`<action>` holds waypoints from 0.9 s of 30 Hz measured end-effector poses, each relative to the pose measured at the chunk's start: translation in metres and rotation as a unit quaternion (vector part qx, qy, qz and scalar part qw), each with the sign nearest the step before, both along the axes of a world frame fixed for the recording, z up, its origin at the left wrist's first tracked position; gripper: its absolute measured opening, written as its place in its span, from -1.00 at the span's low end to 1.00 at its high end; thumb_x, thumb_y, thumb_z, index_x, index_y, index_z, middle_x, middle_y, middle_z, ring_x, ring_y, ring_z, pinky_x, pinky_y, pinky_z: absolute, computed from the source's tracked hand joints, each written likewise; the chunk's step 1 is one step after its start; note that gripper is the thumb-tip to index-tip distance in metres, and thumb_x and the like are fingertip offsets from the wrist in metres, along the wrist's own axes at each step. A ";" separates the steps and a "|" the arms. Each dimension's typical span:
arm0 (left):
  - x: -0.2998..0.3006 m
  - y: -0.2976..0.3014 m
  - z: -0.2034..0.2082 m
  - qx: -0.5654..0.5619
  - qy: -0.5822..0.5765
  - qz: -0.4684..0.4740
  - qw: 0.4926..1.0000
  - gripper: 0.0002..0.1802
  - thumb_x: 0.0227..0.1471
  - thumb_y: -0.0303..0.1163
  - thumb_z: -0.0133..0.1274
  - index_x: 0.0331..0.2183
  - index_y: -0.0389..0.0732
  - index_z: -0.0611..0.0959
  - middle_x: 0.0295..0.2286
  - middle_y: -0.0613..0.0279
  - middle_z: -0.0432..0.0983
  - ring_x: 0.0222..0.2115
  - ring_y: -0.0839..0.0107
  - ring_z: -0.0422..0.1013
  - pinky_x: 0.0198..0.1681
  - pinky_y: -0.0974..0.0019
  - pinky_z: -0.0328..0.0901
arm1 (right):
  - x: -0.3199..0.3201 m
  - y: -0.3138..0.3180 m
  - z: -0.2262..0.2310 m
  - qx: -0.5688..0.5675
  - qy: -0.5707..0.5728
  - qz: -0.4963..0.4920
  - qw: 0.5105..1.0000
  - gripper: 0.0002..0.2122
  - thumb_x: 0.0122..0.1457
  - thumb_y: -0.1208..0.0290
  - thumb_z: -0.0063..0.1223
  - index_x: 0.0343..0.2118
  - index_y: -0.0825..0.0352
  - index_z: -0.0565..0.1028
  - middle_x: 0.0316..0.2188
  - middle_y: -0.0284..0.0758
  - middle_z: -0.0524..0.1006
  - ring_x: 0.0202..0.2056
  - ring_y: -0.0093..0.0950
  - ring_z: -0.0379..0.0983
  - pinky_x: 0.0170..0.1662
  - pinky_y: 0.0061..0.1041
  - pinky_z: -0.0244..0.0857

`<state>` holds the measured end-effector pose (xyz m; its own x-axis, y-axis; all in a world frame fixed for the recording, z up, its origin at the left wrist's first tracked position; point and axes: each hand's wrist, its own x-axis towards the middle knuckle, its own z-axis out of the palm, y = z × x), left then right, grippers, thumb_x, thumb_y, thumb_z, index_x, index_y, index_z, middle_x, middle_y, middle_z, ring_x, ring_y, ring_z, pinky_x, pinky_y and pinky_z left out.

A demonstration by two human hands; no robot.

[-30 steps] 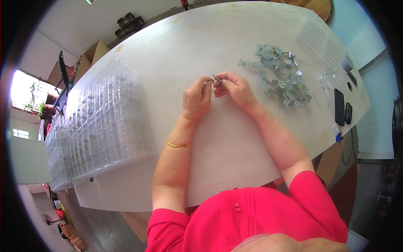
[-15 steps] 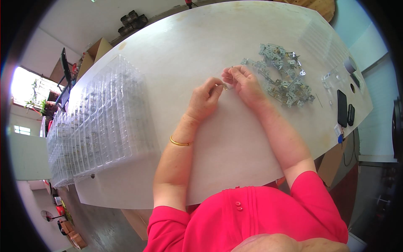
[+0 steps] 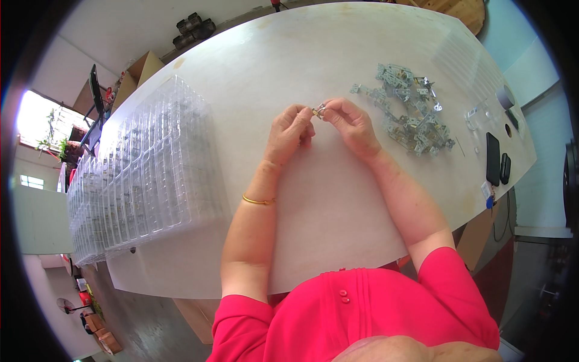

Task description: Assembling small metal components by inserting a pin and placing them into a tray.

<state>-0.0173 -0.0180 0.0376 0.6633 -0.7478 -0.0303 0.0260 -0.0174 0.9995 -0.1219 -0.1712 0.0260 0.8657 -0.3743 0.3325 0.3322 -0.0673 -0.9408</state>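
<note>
Above the middle of the table my left hand point(image 3: 289, 134) and my right hand point(image 3: 354, 128) meet at the fingertips. Between them is a small metal part point(image 3: 318, 111), brassy on the left side and silvery on the right. Thumb and forefinger of each hand pinch it, so both hands are closed; whether it is one piece or two joined pieces is too small to tell. Just right of my right hand lies a loose heap of grey metal brackets point(image 3: 416, 130), some with brassy bits.
Stacked clear plastic trays point(image 3: 163, 163) with small parts in their slots stand at the left. A thin pin point(image 3: 461, 146) lies beside the heap. Farther right are a black phone point(image 3: 493, 158), a dark oblong case point(image 3: 505, 168), a tape roll point(image 3: 503, 95) and a blue-tagged key bunch point(image 3: 489, 199).
My hands have come together from a small gap. The left fingers have turned upward, and the metal part now sits between both sets of fingertips. The heap and trays stay put.
</note>
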 end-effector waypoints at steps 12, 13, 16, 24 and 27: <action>0.006 0.003 -0.009 -0.131 0.003 -0.023 0.991 -0.53 0.26 -0.26 -0.01 0.12 -0.27 0.45 0.09 0.12 0.40 0.05 0.34 0.40 -0.09 0.28 0.41 | 0.005 -0.012 -0.005 0.395 -0.003 0.001 0.919 -0.93 0.31 0.49 0.00 -0.25 0.34 0.49 -0.24 -0.35 0.54 -0.18 -0.52 0.50 0.02 -0.47 0.44; 0.005 0.000 -0.009 -0.131 0.003 -0.024 0.991 -0.53 0.26 -0.26 -0.01 0.12 -0.27 0.45 0.09 0.12 0.40 0.05 0.34 0.40 -0.09 0.28 0.41 | 0.006 -0.013 -0.007 0.395 -0.003 0.001 0.919 -0.93 0.31 0.49 0.00 -0.25 0.34 0.49 -0.24 -0.35 0.54 -0.18 -0.52 0.50 0.02 -0.47 0.44; 0.004 -0.003 -0.007 -0.128 -0.018 -0.020 0.991 -0.57 0.28 -0.31 -0.03 0.14 -0.21 0.46 0.11 0.20 0.39 0.09 0.35 0.36 -0.02 0.27 0.40 | 0.007 -0.013 -0.011 0.407 -0.005 0.031 0.913 -0.93 0.31 0.48 0.00 -0.24 0.34 0.49 -0.24 -0.35 0.53 -0.17 -0.53 0.49 0.02 -0.47 0.44; 0.009 -0.003 -0.014 -0.173 0.042 0.052 0.983 -0.66 0.36 -0.21 -0.18 -0.13 -0.24 0.57 -0.12 0.13 0.56 -0.06 0.31 0.49 -0.10 0.30 0.42 | 0.009 -0.001 -0.010 0.354 0.032 0.035 0.934 -0.91 0.32 0.44 0.01 -0.22 0.34 0.48 -0.20 -0.34 0.53 -0.11 -0.55 0.46 0.10 -0.44 0.38; 0.012 0.002 -0.015 -0.144 0.106 0.055 0.982 -0.66 0.36 -0.19 -0.21 -0.24 -0.23 0.55 -0.36 0.19 0.58 -0.38 0.37 0.55 -0.31 0.37 0.43 | 0.009 0.004 -0.004 0.346 0.021 0.003 0.938 -0.90 0.32 0.41 0.03 -0.21 0.31 0.50 -0.31 -0.39 0.54 -0.28 -0.61 0.49 -0.13 -0.55 0.46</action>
